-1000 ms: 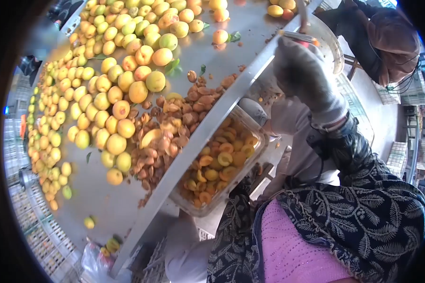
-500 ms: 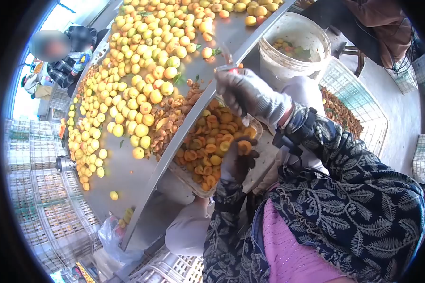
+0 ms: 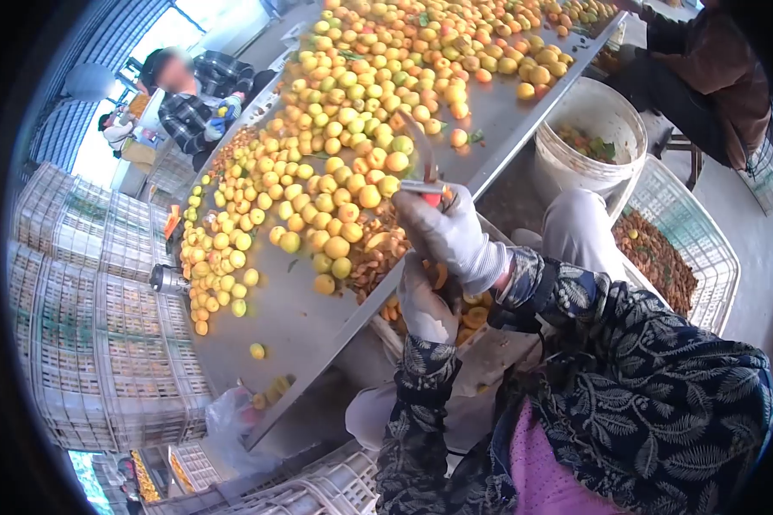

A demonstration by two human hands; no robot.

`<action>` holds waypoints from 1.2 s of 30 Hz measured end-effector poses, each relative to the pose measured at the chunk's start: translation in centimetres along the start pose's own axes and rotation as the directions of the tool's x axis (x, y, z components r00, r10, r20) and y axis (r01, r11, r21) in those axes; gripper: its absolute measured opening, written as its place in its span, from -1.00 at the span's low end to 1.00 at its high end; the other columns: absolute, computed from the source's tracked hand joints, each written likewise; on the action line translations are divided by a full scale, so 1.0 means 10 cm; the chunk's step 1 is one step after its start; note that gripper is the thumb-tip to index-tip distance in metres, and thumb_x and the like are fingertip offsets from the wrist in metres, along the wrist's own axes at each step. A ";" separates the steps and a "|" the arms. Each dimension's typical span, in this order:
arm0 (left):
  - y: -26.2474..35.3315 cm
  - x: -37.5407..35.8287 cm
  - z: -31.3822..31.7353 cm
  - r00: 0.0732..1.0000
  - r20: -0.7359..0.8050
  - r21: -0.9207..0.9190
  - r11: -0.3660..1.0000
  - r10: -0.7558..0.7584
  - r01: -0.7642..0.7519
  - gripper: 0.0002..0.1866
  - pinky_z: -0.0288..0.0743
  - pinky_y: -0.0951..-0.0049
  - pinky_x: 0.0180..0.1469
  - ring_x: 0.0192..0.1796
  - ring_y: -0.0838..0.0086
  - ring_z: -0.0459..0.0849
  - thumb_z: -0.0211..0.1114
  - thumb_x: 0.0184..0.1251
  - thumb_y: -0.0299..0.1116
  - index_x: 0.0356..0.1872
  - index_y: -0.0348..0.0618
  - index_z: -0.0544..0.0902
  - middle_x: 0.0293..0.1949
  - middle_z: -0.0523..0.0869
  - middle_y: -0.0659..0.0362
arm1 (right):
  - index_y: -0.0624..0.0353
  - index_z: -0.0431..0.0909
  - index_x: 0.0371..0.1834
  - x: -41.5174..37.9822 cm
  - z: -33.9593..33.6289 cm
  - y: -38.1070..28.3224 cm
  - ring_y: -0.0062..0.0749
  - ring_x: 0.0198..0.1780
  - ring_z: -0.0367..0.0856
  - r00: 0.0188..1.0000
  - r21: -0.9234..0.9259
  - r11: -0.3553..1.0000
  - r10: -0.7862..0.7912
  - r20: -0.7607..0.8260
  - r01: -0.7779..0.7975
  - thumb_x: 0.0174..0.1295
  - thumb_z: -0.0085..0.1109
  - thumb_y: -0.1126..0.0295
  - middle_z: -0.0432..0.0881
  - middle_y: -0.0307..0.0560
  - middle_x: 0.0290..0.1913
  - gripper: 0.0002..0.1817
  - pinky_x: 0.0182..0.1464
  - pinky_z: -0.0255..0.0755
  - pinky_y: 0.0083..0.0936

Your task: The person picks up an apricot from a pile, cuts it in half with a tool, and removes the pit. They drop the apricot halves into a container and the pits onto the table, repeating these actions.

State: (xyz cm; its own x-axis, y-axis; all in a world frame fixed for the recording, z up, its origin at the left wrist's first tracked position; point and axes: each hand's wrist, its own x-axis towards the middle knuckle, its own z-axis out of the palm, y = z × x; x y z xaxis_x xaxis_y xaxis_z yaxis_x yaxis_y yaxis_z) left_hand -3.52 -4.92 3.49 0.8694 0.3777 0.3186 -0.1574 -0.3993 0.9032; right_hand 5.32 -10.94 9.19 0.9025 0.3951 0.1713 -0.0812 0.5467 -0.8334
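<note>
My right hand [image 3: 455, 236], in a pale, stained glove, is closed on a tool [image 3: 423, 154] with a curved blade and a red part, the blade pointing up over the table edge. Just below it, my left hand [image 3: 428, 300], gloved too, holds an apricot piece [image 3: 440, 275], partly hidden by the right hand. Many whole yellow-orange apricots [image 3: 335, 210] are heaped on the metal table [image 3: 275, 330], with brown pits [image 3: 382, 262] near its edge. Beneath my hands, cut apricots [image 3: 475, 318] lie in a crate that is mostly covered.
Right of my knee stand a white bucket [image 3: 588, 129] and a crate of brown pits [image 3: 657, 257]. Stacked crates [image 3: 103, 283] fill the left side. One person [image 3: 189, 103] is across the table; another [image 3: 713, 86] sits at the upper right. A plastic bag [image 3: 232, 429] hangs near the table's lower end.
My left hand has risen from over the crate of cut apricots to meet my right hand. The view has shifted, so the table and fruit appear farther right.
</note>
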 end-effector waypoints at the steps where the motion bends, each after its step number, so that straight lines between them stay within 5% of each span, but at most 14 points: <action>1: 0.11 0.04 -0.05 0.998 -0.049 0.094 0.994 -0.043 0.047 -0.61 0.35 0.61 -0.53 -0.42 0.61 0.58 0.01 0.52 -0.02 -0.09 -0.18 0.54 -0.36 0.60 0.27 | 0.24 0.65 -0.26 0.04 0.06 0.03 -0.77 -0.45 0.42 0.999 -0.044 0.998 -0.042 0.008 0.043 0.29 0.24 0.26 0.55 -0.37 -0.47 -0.77 -0.43 0.31 -0.69; 3: 0.12 0.14 -0.13 0.992 -0.106 0.185 0.978 -0.074 0.093 -0.64 0.37 0.60 -0.51 -0.38 0.60 0.60 0.05 0.50 -0.06 -0.11 -0.19 0.55 -0.34 0.61 0.25 | 0.24 0.66 -0.26 0.13 0.15 0.10 -0.77 -0.44 0.42 0.996 -0.085 0.992 -0.092 0.023 0.093 0.28 0.25 0.27 0.56 -0.37 -0.45 -0.77 -0.42 0.31 -0.68; 6: -0.15 0.41 -0.18 0.777 -0.028 -0.697 0.570 -0.628 0.435 -0.65 0.48 0.48 -0.43 -0.33 0.50 0.61 0.12 0.46 -0.12 -0.09 -0.25 0.56 -0.24 0.66 0.21 | 0.23 0.65 -0.29 0.29 0.24 0.18 -0.74 -0.44 0.44 0.995 -0.064 0.996 0.067 0.075 -0.062 0.27 0.26 0.26 0.57 -0.36 -0.46 -0.77 -0.41 0.32 -0.68; 8: -0.42 0.44 -0.35 0.808 0.019 -0.698 0.570 -0.589 0.432 -0.65 0.51 0.43 -0.39 -0.30 0.49 0.62 0.14 0.44 -0.11 -0.09 -0.25 0.56 -0.21 0.66 0.21 | 0.21 0.60 -0.39 0.42 0.29 0.35 -0.72 -0.54 0.42 0.978 -0.003 0.988 0.151 0.145 -0.152 0.27 0.25 0.25 0.52 -0.36 -0.54 -0.77 -0.52 0.27 -0.68; 9: -0.65 0.41 -0.46 0.982 -0.054 -0.208 0.964 -0.182 0.167 -0.65 0.51 0.43 -0.40 -0.30 0.48 0.62 0.14 0.44 -0.11 -0.07 -0.25 0.55 -0.23 0.65 0.21 | 0.16 0.49 -0.50 0.49 0.29 0.44 -0.69 -0.70 0.30 0.940 0.141 0.945 0.259 0.221 -0.294 0.30 0.19 0.29 0.40 -0.37 -0.64 -0.75 -0.67 0.14 -0.67; 10: -0.52 0.43 -0.54 0.968 0.115 0.326 0.912 0.222 -0.248 -0.64 0.51 0.43 -0.40 -0.30 0.47 0.63 0.14 0.44 -0.11 -0.05 -0.24 0.53 -0.24 0.64 0.21 | 0.16 0.49 -0.50 0.51 0.28 0.47 -0.69 -0.70 0.30 0.937 0.135 0.944 0.265 0.228 -0.300 0.30 0.19 0.29 0.40 -0.37 -0.64 -0.75 -0.67 0.14 -0.67; 11: -0.38 0.40 -0.62 0.965 0.222 0.250 0.965 -0.137 0.080 -0.69 0.49 0.44 -0.40 -0.34 0.47 0.61 0.11 0.45 -0.18 0.01 -0.19 0.50 -0.31 0.62 0.20 | 0.14 0.45 -0.52 0.51 0.28 0.49 -0.68 -0.75 0.24 0.903 0.199 0.914 0.279 0.328 -0.355 0.32 0.16 0.31 0.34 -0.37 -0.68 -0.74 -0.71 0.08 -0.67; 15: -0.29 0.48 -0.60 0.998 0.037 0.247 0.968 -0.045 0.035 -0.75 0.45 0.50 -0.44 -0.40 0.50 0.57 0.10 0.47 -0.28 0.04 -0.15 0.48 -0.33 0.61 0.20 | 0.05 0.36 -0.60 0.74 0.26 0.54 -0.61 -0.78 0.19 0.949 0.362 0.889 0.202 0.244 -0.282 0.40 0.08 0.25 0.26 -0.35 -0.75 -0.64 -0.74 0.05 -0.63; 16: -0.37 0.58 -0.60 0.922 0.090 -0.438 0.816 -0.378 0.377 -0.78 0.43 0.53 -0.47 -0.44 0.53 0.54 0.10 0.47 -0.30 0.02 -0.14 0.49 -0.35 0.61 0.21 | 0.05 0.38 -0.58 0.81 0.22 0.55 -0.60 -0.77 0.22 0.982 0.344 0.920 0.167 0.093 -0.189 0.40 0.09 0.22 0.27 -0.34 -0.75 -0.64 -0.73 0.06 -0.62; 17: -0.40 0.66 -0.59 0.762 0.344 -0.851 0.161 -0.549 0.500 -0.82 0.40 0.56 -0.50 -0.48 0.56 0.51 0.10 0.48 -0.33 -0.01 -0.12 0.49 -0.36 0.60 0.21 | 0.07 0.41 -0.53 0.87 0.18 0.48 -0.58 -0.74 0.26 0.984 0.251 0.956 0.170 -0.059 -0.151 0.39 0.10 0.18 0.31 -0.33 -0.73 -0.66 -0.72 0.10 -0.61; 24: -0.69 0.73 -0.55 0.794 0.011 -0.527 0.671 -0.608 0.521 -0.84 0.19 0.62 -0.66 -0.67 0.67 0.38 0.17 0.44 -0.45 -0.03 -0.17 0.51 -0.51 0.57 0.23 | 0.17 0.50 -0.53 0.88 -0.31 0.25 -0.62 -0.79 0.28 0.993 -0.044 0.992 0.116 0.023 -0.115 0.35 0.13 0.21 0.39 -0.31 -0.76 -0.67 -0.73 0.07 -0.62; 29: -0.73 0.84 -0.46 0.799 -0.184 -0.536 0.740 -0.572 0.406 -0.72 0.20 0.60 -0.67 -0.68 0.64 0.39 0.33 0.37 -0.37 -0.02 -0.28 0.53 -0.52 0.55 0.26 | 0.11 0.46 -0.47 0.73 -0.57 -0.09 -0.65 -0.80 0.23 0.991 -0.133 0.982 0.126 -0.052 -0.132 0.40 0.12 0.27 0.36 -0.33 -0.73 -0.73 -0.75 0.05 -0.67; 34: -0.92 0.83 -0.49 0.774 -0.243 -0.568 0.732 -0.585 0.375 -0.63 0.21 0.57 -0.70 -0.70 0.58 0.40 0.36 0.35 -0.14 -0.52 -0.13 0.48 -0.64 0.49 0.24 | 0.09 0.49 -0.30 0.65 -0.93 -0.21 -0.72 -0.72 0.24 0.996 -0.151 0.985 0.078 -0.041 -0.083 0.39 0.15 0.28 0.36 -0.41 -0.65 -0.84 -0.71 0.07 -0.68; 36: -0.55 0.77 -0.48 0.707 -0.224 -0.502 0.702 -0.670 0.506 -0.77 0.17 0.63 -0.72 -0.71 0.65 0.39 0.29 0.36 -0.29 -0.45 -0.14 0.51 -0.63 0.53 0.22 | 0.09 0.50 -0.31 0.61 -1.10 -0.15 -0.71 -0.73 0.24 0.983 -0.010 0.988 0.151 -0.105 -0.153 0.37 0.17 0.27 0.37 -0.41 -0.65 -0.83 -0.72 0.06 -0.66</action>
State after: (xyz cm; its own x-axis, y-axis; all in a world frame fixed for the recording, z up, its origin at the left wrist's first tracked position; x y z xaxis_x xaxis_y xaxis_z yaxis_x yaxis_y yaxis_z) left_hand 1.84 4.19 2.34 0.6155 0.7222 -0.3156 0.0939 0.3304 0.9392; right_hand 15.59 -17.49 5.71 0.9193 0.3935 -0.0122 -0.2135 0.4722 -0.8552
